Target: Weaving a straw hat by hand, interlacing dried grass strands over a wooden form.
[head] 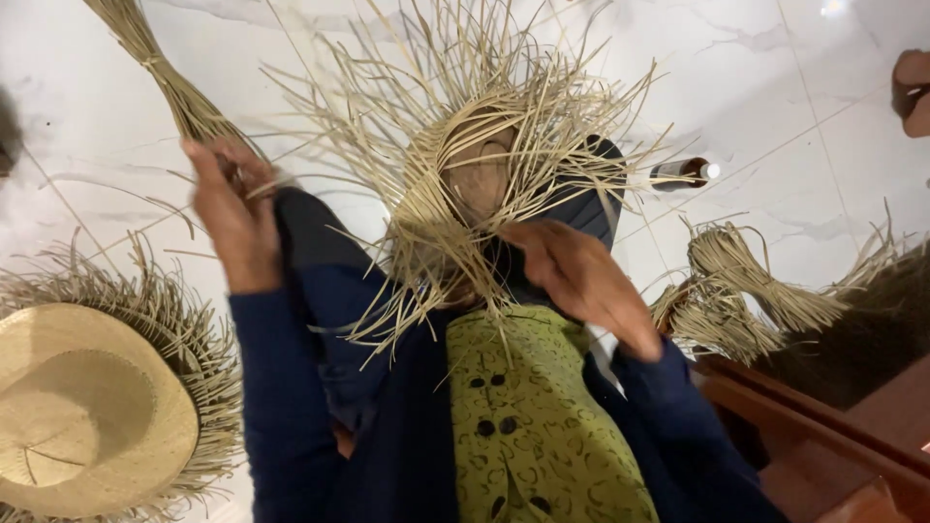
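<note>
The left hand (232, 218) pinches a straw strand (254, 179); the right hand (581, 276), fingers loosely curled, presses the half-woven hat (475, 184).

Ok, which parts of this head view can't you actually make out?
- Left hand: blurred, so its grip on the straw strands is unclear.
- Right hand: fingers blurred; whether they pinch straw cannot be told.
- Half-woven hat: its centre is covered by loose straw.
- Finished hat: cut off by the left and bottom edges.
- Another person's hand: cut off by the right edge.
</note>
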